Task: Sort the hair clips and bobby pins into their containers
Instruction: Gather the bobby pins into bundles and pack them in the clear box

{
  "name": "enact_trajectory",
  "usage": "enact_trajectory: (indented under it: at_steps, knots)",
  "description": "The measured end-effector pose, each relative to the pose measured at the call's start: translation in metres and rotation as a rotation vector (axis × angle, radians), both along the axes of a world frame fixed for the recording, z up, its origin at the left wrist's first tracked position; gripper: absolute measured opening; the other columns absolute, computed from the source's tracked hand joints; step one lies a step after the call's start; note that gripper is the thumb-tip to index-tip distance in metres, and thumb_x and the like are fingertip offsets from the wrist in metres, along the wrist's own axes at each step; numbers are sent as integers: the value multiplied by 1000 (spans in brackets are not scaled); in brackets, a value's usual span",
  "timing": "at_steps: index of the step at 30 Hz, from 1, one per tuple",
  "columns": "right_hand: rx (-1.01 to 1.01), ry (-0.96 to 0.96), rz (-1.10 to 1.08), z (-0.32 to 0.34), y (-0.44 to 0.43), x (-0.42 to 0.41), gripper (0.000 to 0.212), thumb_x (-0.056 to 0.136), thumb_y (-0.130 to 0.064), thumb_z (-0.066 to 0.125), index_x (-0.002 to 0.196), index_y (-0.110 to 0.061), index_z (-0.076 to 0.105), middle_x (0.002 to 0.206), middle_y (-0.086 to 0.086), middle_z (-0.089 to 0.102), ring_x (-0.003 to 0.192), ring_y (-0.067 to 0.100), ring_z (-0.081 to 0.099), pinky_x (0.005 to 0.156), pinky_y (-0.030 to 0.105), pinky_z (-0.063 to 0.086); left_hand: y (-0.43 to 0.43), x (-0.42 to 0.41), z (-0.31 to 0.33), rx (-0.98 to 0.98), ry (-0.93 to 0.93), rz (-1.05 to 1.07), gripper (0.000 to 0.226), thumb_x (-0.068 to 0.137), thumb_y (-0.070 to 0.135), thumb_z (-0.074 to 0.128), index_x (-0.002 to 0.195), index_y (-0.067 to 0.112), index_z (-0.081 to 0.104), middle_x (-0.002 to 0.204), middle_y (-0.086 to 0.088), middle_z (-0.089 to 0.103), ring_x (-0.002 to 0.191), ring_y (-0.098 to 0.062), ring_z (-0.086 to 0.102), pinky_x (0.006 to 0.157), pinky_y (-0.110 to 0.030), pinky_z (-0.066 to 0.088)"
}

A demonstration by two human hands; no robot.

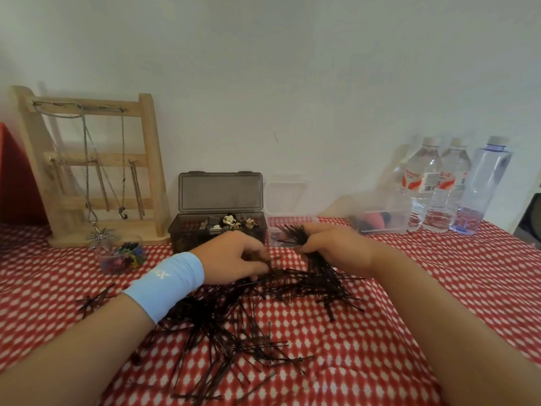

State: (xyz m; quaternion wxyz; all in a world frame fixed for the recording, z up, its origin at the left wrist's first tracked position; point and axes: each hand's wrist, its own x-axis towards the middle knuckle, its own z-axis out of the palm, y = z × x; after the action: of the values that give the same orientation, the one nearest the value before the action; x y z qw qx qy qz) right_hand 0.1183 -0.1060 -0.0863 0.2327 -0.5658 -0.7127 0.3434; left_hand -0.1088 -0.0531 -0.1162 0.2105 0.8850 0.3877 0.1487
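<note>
Bundle of bobby pins (295, 235) clamped in my right hand (330, 247), fingers curled round it, long axis running roughly 11 to 5, tips fanning out at the top. Just beyond that hand at 12 sits the clear container (288, 227), lid up, so I judge the right is the nearer hand for the drop. At its 9, close but apart, the left hand (231, 256), fingertips curled down into the loose pile (234, 323); can't tell if it has pinched any. Pile spreads from under both hands toward 6. At 12 from the left hand, the dark box (218, 232) with hair clips (229, 221)
</note>
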Motion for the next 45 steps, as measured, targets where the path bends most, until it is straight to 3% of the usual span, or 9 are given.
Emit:
enact_trajectory:
  at_steps: [5,11,15,21,25,30,34,40,45]
  knots:
    - [-42,289,42,-10,7,-6,28,97,-13,57,122,-20,67,117,0,73,112,18,67,100,36,52,2,4,-7,107,-59,29,24,91,49,55,98,34,72,98,18,65,94,-2,60,92,-35,50]
    - [2,376,33,-19,12,-15,27,101,-13,52,126,-20,62,103,6,70,90,19,67,91,39,56,-6,15,-9,164,-435,140,8,96,38,55,102,34,58,92,13,67,86,-2,62,79,-23,48]
    - [-91,524,103,-22,11,-18,31,101,-1,45,129,-8,55,87,6,61,75,17,57,73,34,51,-5,21,-10,148,-604,209,24,94,23,63,115,32,57,86,10,70,82,-4,67,84,-22,51]
    - [-194,668,113,-19,10,-20,33,98,7,36,127,4,53,79,5,57,70,18,51,69,32,45,-6,17,-1,75,-698,218,10,97,22,59,96,26,69,74,5,72,59,-15,65,56,-24,53]
    - [-164,682,75,-18,9,-18,33,99,7,37,121,-2,59,77,4,56,70,16,51,70,31,43,-6,16,-2,-13,-570,153,19,89,19,71,103,30,66,76,6,74,67,-6,69,68,-15,50]
    - [-168,785,53,-17,11,-17,38,96,3,33,126,6,56,71,3,49,64,17,46,64,32,45,-3,15,-2,78,-686,205,19,95,18,61,109,31,64,96,9,70,87,-6,67,77,-25,52]
    - [-134,679,87,-18,10,-23,13,100,-8,46,101,-6,59,72,1,44,62,13,41,59,30,40,-12,24,0,99,-656,93,34,98,18,57,125,38,59,117,18,65,111,5,58,93,-18,50]
    - [-56,463,140,-24,10,-23,17,106,-13,45,114,-5,57,73,0,48,67,14,46,68,32,47,-19,27,1,155,-709,116,29,91,11,68,112,31,71,105,17,72,100,7,65,88,-8,47]
    - [-55,265,197,-18,1,-24,23,107,-18,45,90,-9,58,76,3,59,71,16,55,74,29,51,-19,29,3,113,-644,73,29,97,18,59,121,32,68,106,14,74,100,3,67,99,-23,50]
